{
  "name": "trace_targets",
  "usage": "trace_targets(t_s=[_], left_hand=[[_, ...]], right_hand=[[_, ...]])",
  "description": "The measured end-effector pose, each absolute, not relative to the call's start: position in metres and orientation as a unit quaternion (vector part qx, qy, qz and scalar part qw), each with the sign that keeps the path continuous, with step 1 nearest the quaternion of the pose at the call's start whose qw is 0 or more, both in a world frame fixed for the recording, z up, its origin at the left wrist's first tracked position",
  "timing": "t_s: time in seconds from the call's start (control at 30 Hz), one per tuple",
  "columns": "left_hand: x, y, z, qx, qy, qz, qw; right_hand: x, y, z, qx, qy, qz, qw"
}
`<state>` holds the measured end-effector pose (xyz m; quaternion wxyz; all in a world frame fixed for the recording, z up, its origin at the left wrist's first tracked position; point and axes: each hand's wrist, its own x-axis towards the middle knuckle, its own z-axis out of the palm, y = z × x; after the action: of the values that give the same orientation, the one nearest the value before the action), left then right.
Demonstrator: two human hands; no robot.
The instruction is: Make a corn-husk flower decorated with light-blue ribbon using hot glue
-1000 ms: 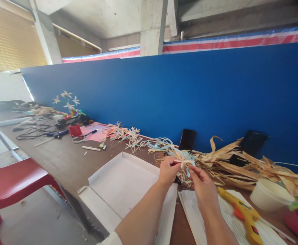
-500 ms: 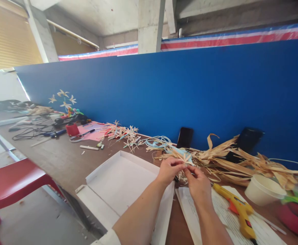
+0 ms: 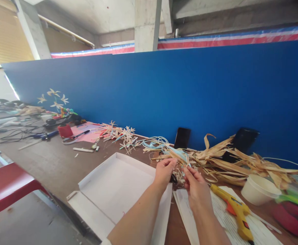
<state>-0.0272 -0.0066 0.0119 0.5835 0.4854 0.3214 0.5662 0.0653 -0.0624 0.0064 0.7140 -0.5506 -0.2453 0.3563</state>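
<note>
My left hand (image 3: 166, 170) is pinched closed above the right edge of the white box. Anything between its fingertips is too small to make out. Just to the right, and apart from it, my right hand (image 3: 196, 182) pinches a small pale husk flower (image 3: 187, 160), whose petals barely stand out against the clutter behind. Pale scraps (image 3: 179, 176) lie below the fingertips, beside a dark looped handle (image 3: 173, 178) partly hidden by my left hand. Dried corn husks (image 3: 215, 154) are heaped behind and right of my hands.
An open white box (image 3: 120, 180) lies at left. A yellow glue gun (image 3: 234, 207) rests on printed sheets (image 3: 222, 221) at right, near a white cup (image 3: 259, 190). Two phones lean on the blue partition (image 3: 149, 92). Several finished husk flowers (image 3: 128, 134) lie farther left.
My hands were together at the flower; now the left has drawn away to the left, leaving a gap. The right still holds the flower. The view has shifted slightly.
</note>
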Motion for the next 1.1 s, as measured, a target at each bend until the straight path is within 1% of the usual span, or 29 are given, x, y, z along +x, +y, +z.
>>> trace_targets(t_s=[0.13, 0.3, 0.4, 0.5, 0.6, 0.77, 0.93, 1.1], left_hand=[[-0.023, -0.006, 0.007, 0.404, 0.335, 0.589, 0.615], [-0.023, -0.003, 0.006, 0.352, 0.327, 0.613, 0.627], [-0.024, -0.001, 0.004, 0.33, 0.364, 0.625, 0.607], [-0.025, -0.002, 0.001, 0.357, 0.404, 0.632, 0.556], [-0.025, -0.002, 0.001, 0.423, 0.41, 0.626, 0.511], [-0.031, 0.002, 0.002, 0.467, 0.432, 0.615, 0.466], [-0.034, 0.0, 0.003, 0.511, 0.439, 0.598, 0.434], [-0.031, -0.009, 0.013, 0.567, 0.408, 0.589, 0.406]], right_hand=[[0.06, -0.063, 0.008, -0.47, -0.18, 0.422, 0.754], [0.054, -0.066, 0.012, -0.437, -0.154, 0.453, 0.762], [0.052, -0.066, 0.01, -0.438, -0.153, 0.453, 0.761], [0.051, -0.065, 0.007, -0.46, -0.14, 0.454, 0.75], [0.05, -0.066, 0.007, -0.464, -0.137, 0.464, 0.742], [0.048, -0.066, 0.007, -0.453, -0.136, 0.481, 0.738], [0.052, -0.065, 0.004, -0.399, -0.116, 0.515, 0.75], [0.059, -0.065, 0.008, -0.326, -0.103, 0.566, 0.75]])
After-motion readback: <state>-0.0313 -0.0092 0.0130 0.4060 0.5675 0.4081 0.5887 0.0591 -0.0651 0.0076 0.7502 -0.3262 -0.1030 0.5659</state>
